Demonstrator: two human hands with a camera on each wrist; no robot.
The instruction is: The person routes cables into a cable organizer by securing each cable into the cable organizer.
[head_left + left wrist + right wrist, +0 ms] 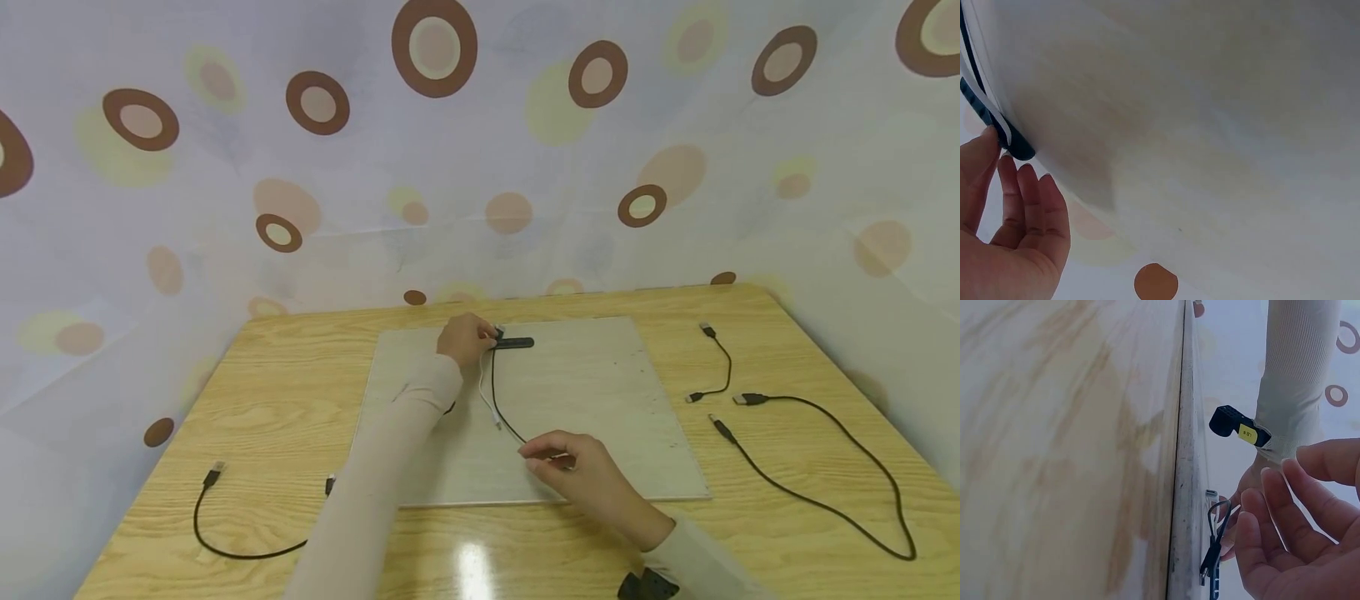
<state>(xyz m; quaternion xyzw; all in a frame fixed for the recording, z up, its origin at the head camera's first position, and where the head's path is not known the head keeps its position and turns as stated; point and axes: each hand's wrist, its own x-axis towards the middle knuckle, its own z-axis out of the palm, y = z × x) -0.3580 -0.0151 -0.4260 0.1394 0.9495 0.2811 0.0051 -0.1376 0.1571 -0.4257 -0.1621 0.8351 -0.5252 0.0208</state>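
Note:
On a pale board, a black cable holder strip lies near the far edge. My left hand is at the strip's left end, its thumb and forefinger pinching a black USB cable near its plug. A short white cable hangs from the same end and crosses the strip in the left wrist view. My right hand is over the board's near part, thumb and forefinger together on the lower stretch of the black cable. In the right wrist view its other fingers are loosely bent.
Right of the board lie a short black cable and a longer black cable. Another black cable lies at the left front, partly behind my left sleeve. A spotted cloth hangs behind the wooden table.

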